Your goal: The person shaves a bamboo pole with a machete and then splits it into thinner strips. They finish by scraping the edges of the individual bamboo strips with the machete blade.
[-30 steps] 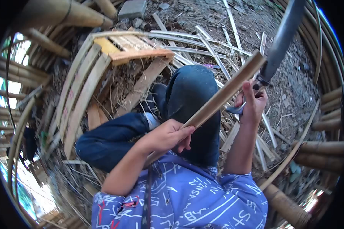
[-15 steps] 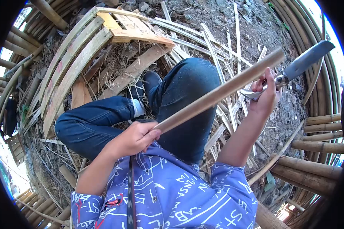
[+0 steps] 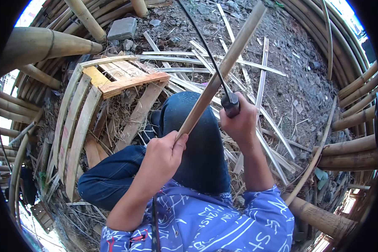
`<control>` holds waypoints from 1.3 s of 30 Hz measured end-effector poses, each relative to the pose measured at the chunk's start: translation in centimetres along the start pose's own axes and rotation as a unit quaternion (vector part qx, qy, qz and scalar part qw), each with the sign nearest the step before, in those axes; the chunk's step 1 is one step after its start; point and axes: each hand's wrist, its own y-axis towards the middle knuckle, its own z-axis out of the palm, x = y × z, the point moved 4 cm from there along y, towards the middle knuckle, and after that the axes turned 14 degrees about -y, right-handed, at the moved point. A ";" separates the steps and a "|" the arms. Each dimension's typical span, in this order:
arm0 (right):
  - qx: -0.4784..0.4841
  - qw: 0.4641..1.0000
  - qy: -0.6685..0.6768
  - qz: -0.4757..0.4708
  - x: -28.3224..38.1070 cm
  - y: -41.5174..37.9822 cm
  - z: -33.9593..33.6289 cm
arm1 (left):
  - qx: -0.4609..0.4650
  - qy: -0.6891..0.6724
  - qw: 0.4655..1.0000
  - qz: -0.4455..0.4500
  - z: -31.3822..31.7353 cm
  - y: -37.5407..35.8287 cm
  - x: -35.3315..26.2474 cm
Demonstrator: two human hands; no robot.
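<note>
Left hand [image 3: 162, 154]: closed around the lower part of the bamboo strip [image 3: 219, 74], which slants up past the raised knee [image 3: 197, 143]
Right hand [image 3: 242, 119]: wrapped round the knife [image 3: 231, 106] by its handle; contact with the strip unclear
Risk: a knife skidding down the strip could cut the left hand or knee
Ground [image 3: 284, 101]: dirt, strewn with split lengths [image 3: 262, 82] near a slatted wooden crate [image 3: 135, 81]
Room: bamboo poles [image 3: 40, 44] along both sides

Left hand [image 3: 166, 152] grips, left forearm [image 3: 134, 193] toward one o'clock; right hand [image 3: 243, 117] grips too, right forearm [image 3: 255, 166] between eleven and twelve.
</note>
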 end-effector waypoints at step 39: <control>0.006 0.987 0.092 0.131 -5.4 -2.0 -1.7 | 0.038 0.048 0.998 -0.006 0.2 -0.3 0.5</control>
